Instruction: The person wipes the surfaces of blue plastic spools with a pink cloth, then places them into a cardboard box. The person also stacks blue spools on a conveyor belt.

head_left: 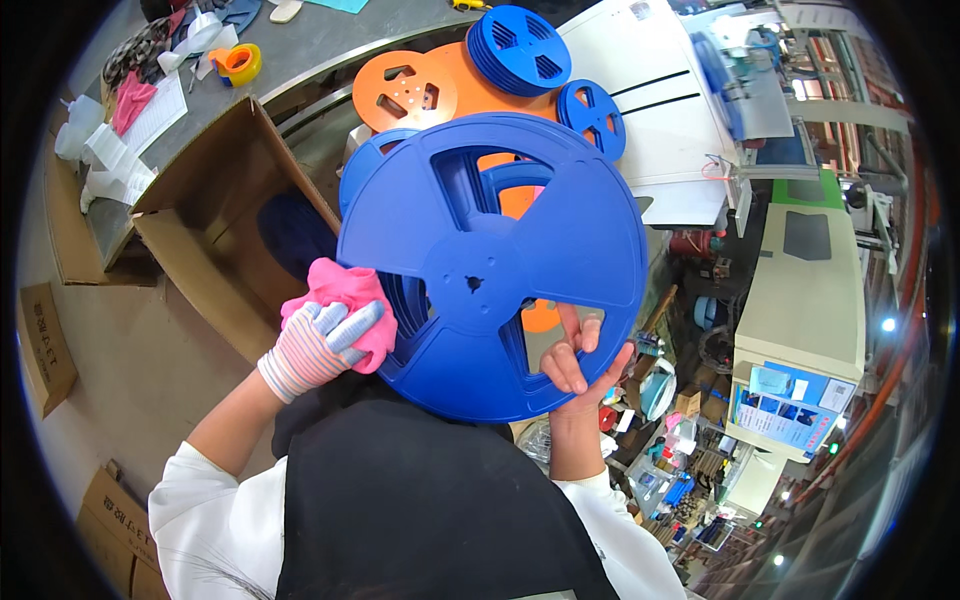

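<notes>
Large blue reel (490, 265) held up at chest height, flat face toward the camera, clear of any desk and above the dark apron (430, 500). Right hand (578, 365), bare, grasping the reel at its lower right rim: thumb and fingers hooked through one spoke window, palm under the edge, evidently to carry the weight and keep the disc from turning. Left hand (315, 345), in a striped knit glove, clenched on a pink cloth (345, 300) and pressed against the reel's lower left flange; cloth bunched so that the pad, not the glove, meets the plastic. Tilt of the reel slightly toward the left hand, presenting that sector to the cloth.

Behind the reel, more blue reels (520, 48) and orange reels (405, 95) stacked and overlapping, near the front edge of the grey desk (300, 40). Open cardboard box (215, 215) standing just left of the reel, below the desk's edge, flaps spread. Tape roll (238, 62) and papers lying toward the desk's far left corner.
</notes>
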`<control>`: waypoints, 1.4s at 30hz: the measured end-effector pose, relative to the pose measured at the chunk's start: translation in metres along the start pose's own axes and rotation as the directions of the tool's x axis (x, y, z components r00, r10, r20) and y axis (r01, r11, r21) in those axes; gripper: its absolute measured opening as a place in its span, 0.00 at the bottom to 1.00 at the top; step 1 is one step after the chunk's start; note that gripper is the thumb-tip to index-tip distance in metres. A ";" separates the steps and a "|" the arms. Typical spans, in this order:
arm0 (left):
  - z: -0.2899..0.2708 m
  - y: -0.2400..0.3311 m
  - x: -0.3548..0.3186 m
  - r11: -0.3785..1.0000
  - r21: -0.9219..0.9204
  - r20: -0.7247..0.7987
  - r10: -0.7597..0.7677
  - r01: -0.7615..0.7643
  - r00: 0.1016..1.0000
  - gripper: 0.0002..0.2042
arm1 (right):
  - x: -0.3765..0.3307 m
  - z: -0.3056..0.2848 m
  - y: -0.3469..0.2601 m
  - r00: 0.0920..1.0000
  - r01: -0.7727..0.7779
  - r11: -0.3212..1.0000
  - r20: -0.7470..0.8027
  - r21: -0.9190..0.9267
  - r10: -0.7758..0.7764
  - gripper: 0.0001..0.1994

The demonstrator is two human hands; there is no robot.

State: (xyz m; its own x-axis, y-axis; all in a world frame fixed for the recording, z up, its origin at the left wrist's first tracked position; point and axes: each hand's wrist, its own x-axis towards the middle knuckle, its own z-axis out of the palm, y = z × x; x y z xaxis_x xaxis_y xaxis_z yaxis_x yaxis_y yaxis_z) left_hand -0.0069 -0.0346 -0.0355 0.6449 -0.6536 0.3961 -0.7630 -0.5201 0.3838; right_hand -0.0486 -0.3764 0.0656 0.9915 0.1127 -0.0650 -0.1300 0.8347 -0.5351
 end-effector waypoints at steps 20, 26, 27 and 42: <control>-0.026 0.014 0.171 0.956 0.124 -0.123 -0.252 0.266 0.960 0.18 | -0.002 0.043 0.028 0.956 -0.287 0.951 -0.100 -0.113 0.276 0.28; -0.016 0.041 0.161 0.970 -0.162 -0.066 -0.195 0.182 0.979 0.21 | 0.000 0.044 0.030 0.952 -0.282 0.946 -0.168 -0.159 0.255 0.26; -0.017 0.030 0.161 0.972 -0.126 -0.049 -0.206 0.199 0.977 0.20 | 0.002 0.043 0.029 0.957 -0.272 0.951 -0.147 -0.147 0.251 0.26; 0.003 -0.033 -0.022 0.712 -0.474 -0.381 -0.697 0.519 0.608 0.22 | -0.001 0.011 0.000 0.994 0.002 0.980 -0.103 0.197 0.019 0.21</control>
State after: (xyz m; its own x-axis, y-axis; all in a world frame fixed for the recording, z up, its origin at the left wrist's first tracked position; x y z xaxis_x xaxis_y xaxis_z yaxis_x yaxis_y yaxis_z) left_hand 0.0046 -0.0046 -0.0591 0.9407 0.1744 0.2910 -0.1872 -0.4486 0.8739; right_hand -0.0496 -0.3703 0.0751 0.9842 0.0721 -0.1616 -0.1266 0.9248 -0.3589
